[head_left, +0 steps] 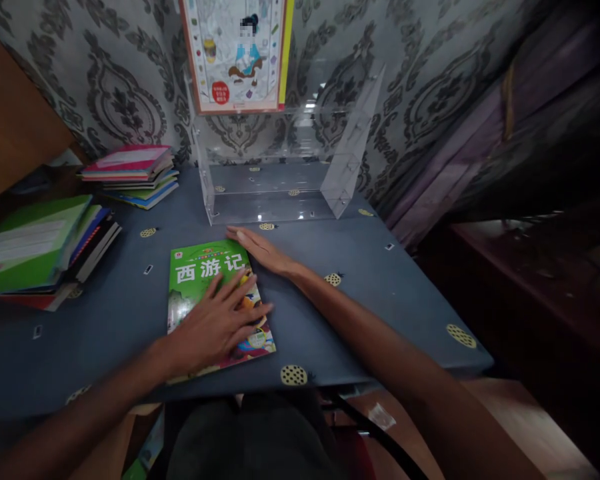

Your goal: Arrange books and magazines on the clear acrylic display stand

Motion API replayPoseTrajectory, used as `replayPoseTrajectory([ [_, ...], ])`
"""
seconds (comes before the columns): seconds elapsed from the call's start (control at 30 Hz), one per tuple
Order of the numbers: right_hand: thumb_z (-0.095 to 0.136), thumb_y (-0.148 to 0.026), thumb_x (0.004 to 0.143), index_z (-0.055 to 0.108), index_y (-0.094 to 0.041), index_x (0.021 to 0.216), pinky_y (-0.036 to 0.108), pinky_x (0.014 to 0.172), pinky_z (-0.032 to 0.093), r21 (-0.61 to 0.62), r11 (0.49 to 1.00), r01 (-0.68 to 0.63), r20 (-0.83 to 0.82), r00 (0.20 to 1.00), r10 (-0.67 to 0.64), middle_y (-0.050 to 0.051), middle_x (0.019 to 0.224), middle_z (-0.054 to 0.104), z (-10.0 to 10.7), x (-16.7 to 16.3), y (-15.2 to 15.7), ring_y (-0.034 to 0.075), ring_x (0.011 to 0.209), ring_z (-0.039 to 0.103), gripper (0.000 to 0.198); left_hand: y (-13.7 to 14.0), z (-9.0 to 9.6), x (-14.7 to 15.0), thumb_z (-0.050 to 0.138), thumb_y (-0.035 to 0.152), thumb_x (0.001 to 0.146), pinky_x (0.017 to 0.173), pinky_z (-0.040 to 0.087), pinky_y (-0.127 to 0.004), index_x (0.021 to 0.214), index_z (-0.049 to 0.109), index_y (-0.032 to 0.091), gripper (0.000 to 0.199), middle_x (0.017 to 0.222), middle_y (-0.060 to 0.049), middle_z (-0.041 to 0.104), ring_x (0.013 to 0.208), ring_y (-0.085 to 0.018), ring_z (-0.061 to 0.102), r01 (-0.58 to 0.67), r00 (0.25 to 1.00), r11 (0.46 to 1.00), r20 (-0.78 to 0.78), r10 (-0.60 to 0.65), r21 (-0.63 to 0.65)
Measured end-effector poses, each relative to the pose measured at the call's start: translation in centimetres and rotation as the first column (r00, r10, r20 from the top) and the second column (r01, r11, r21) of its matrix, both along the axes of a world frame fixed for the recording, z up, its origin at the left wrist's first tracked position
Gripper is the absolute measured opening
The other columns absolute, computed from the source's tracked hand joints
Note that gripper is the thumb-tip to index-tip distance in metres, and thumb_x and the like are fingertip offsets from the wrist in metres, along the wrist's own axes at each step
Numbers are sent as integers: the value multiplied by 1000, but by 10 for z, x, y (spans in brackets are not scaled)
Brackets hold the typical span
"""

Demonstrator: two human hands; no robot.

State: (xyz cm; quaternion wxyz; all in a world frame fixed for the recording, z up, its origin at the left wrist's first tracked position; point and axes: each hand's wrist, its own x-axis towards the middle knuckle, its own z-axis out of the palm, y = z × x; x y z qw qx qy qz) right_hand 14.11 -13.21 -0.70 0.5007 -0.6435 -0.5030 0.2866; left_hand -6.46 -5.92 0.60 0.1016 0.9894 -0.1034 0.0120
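A green picture book (195,293) with large white Chinese characters lies flat near the front edge of the table. My left hand (217,323) rests on its cover with the fingers spread, hiding part of the picture. At the book's upper right corner is my right hand (260,250), its fingers stretched out along the edge, holding nothing. Behind the book stands a clear acrylic rack (343,177) with several tiers. On its top tier another book (237,60) with an orange border leans upright.
At the left lie a stack of books topped by a green one (27,243) and, farther back, a stack with a pink cover (133,160). The blue tablecloth (370,300) has pineapple prints. A patterned wall (130,80) rises behind, and a purple curtain (460,147) hangs at right.
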Motion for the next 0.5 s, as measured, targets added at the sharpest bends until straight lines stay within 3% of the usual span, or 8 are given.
replayPoseTrajectory([
  [0.2,30,-49,106,46,-22,148,41,121,33,-8,1000,-1,104,995,2,5,153,52,-2,0,1,18,140,48,52,-24,6,-20,54,41,99,124,12,-68,146,45,49,49,166,1,28,155,-32,18,117,990,988,-67,-124,-105],
  [0.27,32,-49,106,46,-22,148,42,120,34,-8,1000,-10,193,981,12,6,152,52,-4,0,1,19,140,49,52,-22,13,-21,52,40,99,124,11,-67,144,49,48,46,165,2,29,155,-31,19,141,980,976,-118,-162,-168],
  [0.33,35,-48,105,44,-20,149,44,120,34,-32,999,-18,296,955,26,9,153,51,-5,-2,0,21,140,48,53,-9,21,-19,44,39,102,126,18,-59,142,54,42,41,161,2,39,153,-27,29,112,978,948,-134,-158,-299],
  [0.4,39,-46,104,42,-16,150,48,121,31,-83,997,-8,413,910,42,13,154,49,-5,-7,0,24,143,45,55,17,28,-12,34,38,105,122,32,-48,139,60,30,43,150,-2,56,143,-25,45,-32,998,896,-66,3,-442],
  [0.43,41,-44,104,42,-14,150,51,122,28,-109,994,0,480,876,52,15,155,48,-4,-10,0,26,145,42,56,34,30,-7,33,39,104,118,38,-46,134,63,23,45,141,-5,63,136,-26,52,-131,988,860,9,156,-492],
  [0.5,44,-41,103,45,-12,148,56,124,20,-144,989,28,619,782,68,18,155,46,-1,-19,4,29,148,37,54,73,26,5,31,39,103,115,42,-47,134,61,18,49,135,-9,66,129,-27,57,-314,907,802,89,411,-509],
])
